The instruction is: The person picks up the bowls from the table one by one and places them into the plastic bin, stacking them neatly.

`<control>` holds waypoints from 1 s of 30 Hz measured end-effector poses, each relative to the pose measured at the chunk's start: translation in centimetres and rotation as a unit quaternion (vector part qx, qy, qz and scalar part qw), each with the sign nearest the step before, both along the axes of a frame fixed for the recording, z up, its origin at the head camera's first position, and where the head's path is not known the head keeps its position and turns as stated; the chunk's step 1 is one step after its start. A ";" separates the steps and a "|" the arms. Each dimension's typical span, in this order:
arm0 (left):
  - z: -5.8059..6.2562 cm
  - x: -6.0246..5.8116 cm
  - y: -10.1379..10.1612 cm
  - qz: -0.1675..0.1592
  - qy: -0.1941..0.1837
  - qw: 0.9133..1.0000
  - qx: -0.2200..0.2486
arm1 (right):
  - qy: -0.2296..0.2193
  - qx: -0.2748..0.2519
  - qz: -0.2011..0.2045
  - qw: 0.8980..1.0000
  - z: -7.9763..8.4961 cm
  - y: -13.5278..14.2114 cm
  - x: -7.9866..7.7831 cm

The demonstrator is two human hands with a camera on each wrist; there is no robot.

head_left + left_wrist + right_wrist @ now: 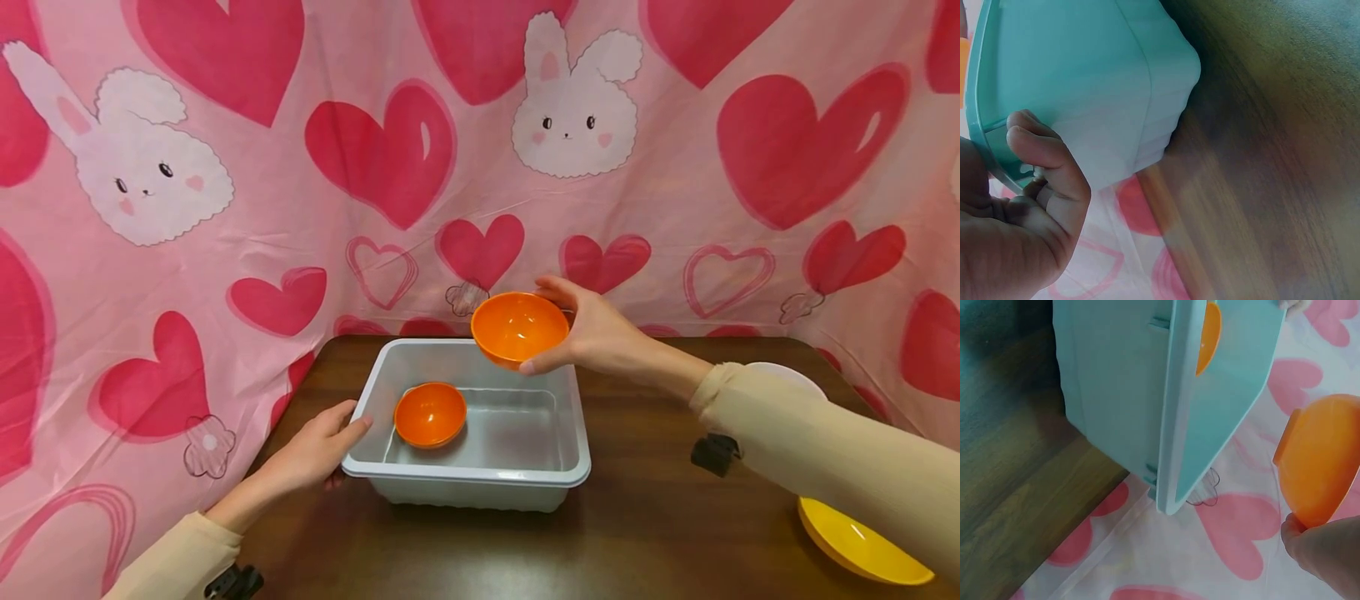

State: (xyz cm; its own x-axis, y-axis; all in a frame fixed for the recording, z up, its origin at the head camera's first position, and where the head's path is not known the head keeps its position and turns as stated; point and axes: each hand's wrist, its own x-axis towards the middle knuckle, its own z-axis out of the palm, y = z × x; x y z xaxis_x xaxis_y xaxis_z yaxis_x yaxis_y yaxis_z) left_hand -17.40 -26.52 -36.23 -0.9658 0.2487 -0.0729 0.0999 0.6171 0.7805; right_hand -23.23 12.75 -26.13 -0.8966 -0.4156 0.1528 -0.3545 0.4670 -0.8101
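A grey plastic tub (480,475) stands on the table, with one orange bowl (431,415) lying inside at its left. My left hand (318,446) grips the tub's left rim; in the left wrist view its curled fingers (1054,156) hook under that rim. A second orange bowl (520,327) is held by my right hand (592,329) above the tub's back right part, tilted with its inside toward me. Thumb and fingers pinch it at its right edge. The right wrist view shows this bowl's outside (1319,459), apart from the tub.
On the brown wooden table (660,533), a yellow dish (862,542) sits at the right front, partly behind the right sleeve. A white round item (791,375) shows only its edge behind that sleeve. A pink heart-patterned cloth (420,192) hangs behind the table.
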 end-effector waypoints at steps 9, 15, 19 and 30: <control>0.1 -0.1 0.0 -0.002 0.003 1.000 -0.001 | -0.011 0.007 0.021 1.000 -0.2 -2.9 -0.7; 0.1 0.0 -0.1 -0.001 -0.001 1.000 0.003 | -0.020 0.007 0.036 0.999 -0.5 -4.2 -0.9; 0.1 0.0 -0.1 -0.001 -0.001 1.000 0.004 | -0.016 0.015 0.035 0.999 -0.9 -4.6 -1.1; 0.0 -0.1 -0.2 -0.004 -0.002 1.000 0.005 | -0.028 0.013 0.031 0.999 -1.7 -5.9 -1.5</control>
State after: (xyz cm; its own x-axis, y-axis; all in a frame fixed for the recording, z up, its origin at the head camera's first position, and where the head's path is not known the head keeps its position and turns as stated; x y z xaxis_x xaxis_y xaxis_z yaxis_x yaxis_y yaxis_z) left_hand -17.46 -26.68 -36.19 -0.9638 0.2562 -0.0742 0.1013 0.6090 0.7867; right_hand -24.70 6.84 -27.84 -0.8756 -0.4744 0.0913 -0.3383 0.4671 -0.8169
